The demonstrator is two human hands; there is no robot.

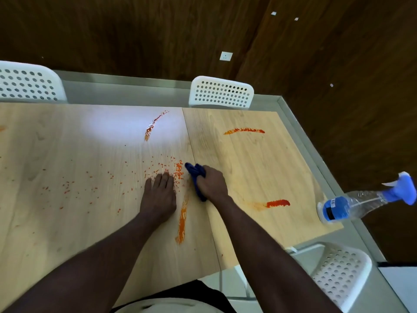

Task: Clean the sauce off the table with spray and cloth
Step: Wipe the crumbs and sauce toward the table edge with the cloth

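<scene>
A light wooden table (67,154) carries several orange-red sauce marks: a long streak (182,220) near its front, a smear (278,203) at the right, a streak (244,131) at the far right, another (153,126) at the far middle, and scattered specks (167,170). My right hand (212,182) grips a bunched blue cloth (196,171) pressed on the table beside the specks. Flat on the tabletop, fingers straight, my left hand (160,193) rests just left of the cloth. A clear spray bottle (361,202) with a blue trigger stands at the right edge.
White perforated chairs stand at the far left (29,83), the far middle (222,92) and the near right (338,274). A seam (198,177) divides the two tabletops. Dark wooden walls surround the table on the far and right sides.
</scene>
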